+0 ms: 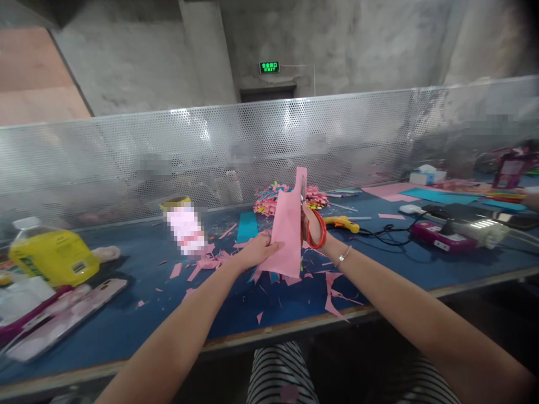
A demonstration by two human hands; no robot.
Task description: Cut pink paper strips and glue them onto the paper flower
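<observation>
- Perforated metal screen point(193, 151): runs across beyond both hands.
- Blue tabletop point(138, 320): spreads beneath both hands.
- Jug of yellow liquid point(54, 249): well to the left of the left hand, beyond a pink-cased smartphone point(84, 311).
- Heap of cut paper pieces point(265, 205): just beyond the two hands, mostly pink, partly hidden.
- Pink paper sheet point(286, 235): raised above the table between the hands, a narrow strip rising at its upper right.
- Purple power strip point(446, 238): well to the right of the right hand.
- Left hand point(256, 249): closed in a pinch on the sheet's lower left side.
- Right hand point(310, 221): curled through the handles of the scissors, partly hidden; how widely its fingers are spread I cannot tell.
- Orange-handled scissors point(323, 231): in the right hand, blades at the narrow strip.
- Yellow glue gun point(347, 223): just right of the right hand.
- Pink paper scraps point(332, 289): scattered below and around both hands.
- Bracelet point(342, 258): on the right wrist.
</observation>
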